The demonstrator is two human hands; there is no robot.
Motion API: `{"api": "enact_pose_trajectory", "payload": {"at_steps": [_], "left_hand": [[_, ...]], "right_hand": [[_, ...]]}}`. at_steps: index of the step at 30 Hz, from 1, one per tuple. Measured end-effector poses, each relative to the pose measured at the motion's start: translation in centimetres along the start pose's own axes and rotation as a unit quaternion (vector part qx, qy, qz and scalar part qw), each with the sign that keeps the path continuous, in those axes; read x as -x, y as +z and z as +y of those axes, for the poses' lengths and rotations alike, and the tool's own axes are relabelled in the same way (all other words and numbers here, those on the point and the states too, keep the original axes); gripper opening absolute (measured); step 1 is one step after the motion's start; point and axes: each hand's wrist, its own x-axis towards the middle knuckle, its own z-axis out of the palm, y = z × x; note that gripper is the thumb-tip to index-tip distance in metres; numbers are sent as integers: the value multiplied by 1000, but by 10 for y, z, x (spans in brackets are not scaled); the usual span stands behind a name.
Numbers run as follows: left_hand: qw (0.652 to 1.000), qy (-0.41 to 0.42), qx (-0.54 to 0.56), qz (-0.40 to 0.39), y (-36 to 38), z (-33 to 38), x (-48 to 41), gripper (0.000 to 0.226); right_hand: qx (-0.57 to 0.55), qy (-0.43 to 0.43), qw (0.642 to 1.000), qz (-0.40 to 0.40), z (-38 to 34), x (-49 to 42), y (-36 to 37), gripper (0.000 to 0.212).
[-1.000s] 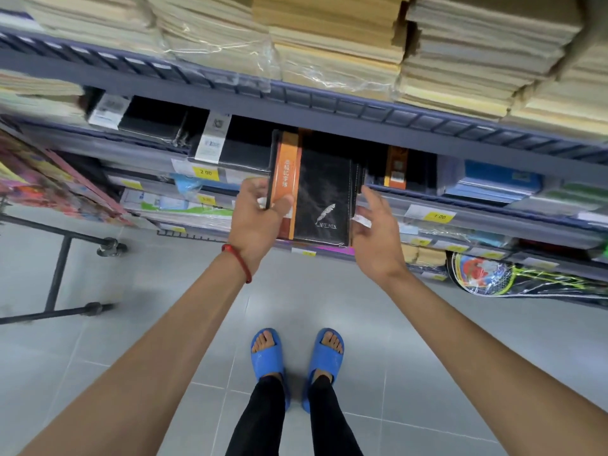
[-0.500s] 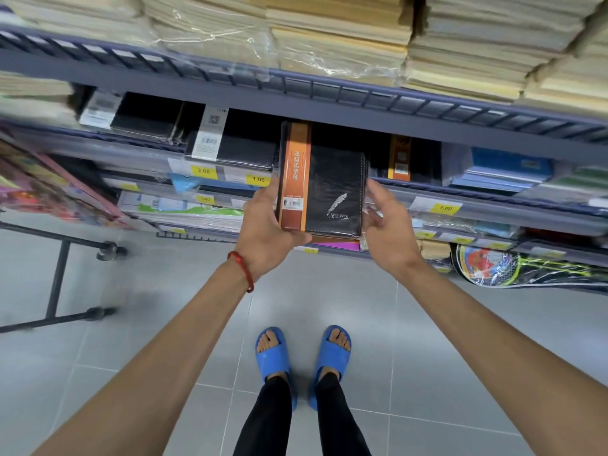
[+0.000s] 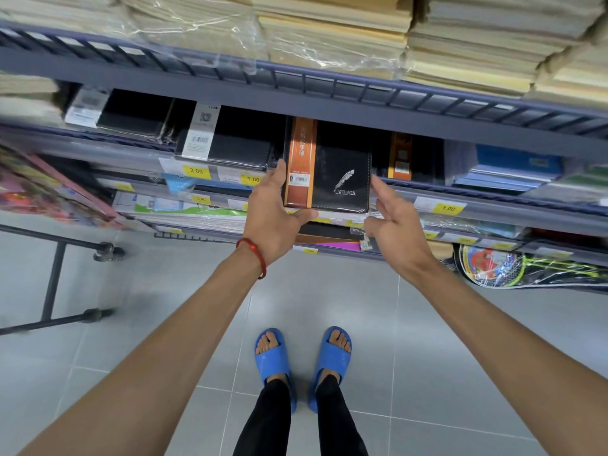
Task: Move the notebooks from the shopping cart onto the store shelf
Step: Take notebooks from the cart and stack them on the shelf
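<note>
A black notebook [image 3: 340, 172] with an orange band and a silver feather mark lies partly inside the middle store shelf [image 3: 500, 210], between other black notebooks [image 3: 237, 144]. My left hand [image 3: 273, 222] grips its left edge, thumb under the near edge. My right hand [image 3: 394, 232] hovers at the notebook's right side with fingers loosely spread, the index tip close to the cover's corner. The shopping cart's basket is out of view.
A dark metal frame on castors [image 3: 52, 278] stands on the floor at left. Wrapped paper stacks [image 3: 329, 37] fill the shelf above. Blue notebooks [image 3: 513, 169] sit to the right and a packaged racket [image 3: 526, 268] lies low right. Yellow price tags line the rails.
The notebook has gone up and further into the shelf slot with my left hand. My right hand has eased off its right edge and opened.
</note>
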Motion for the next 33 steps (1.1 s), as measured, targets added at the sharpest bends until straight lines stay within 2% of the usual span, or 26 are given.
{"api": "enact_pose_trajectory", "payload": {"at_steps": [5,9,21,28,33], "left_hand": [[1000,-13,3,0,2,5,-7,94],[1000,-4,-5,-1,-1,8,-13,91],[999,36,8,-6,-3,11,-31,75],[999,48,-15,-2,-7,8,-44,64],[998,49,-25,31,-6,10,-46,56]], "right_hand": [[77,-25,997,13,4,-13,3,92],[116,-31,991,53,5,-24,2,82],[148,-48,983,96,-21,-26,6,66],[169,-38,978,118,-18,-37,5,71],[161,-29,977,139,-20,-41,7,72]]}}
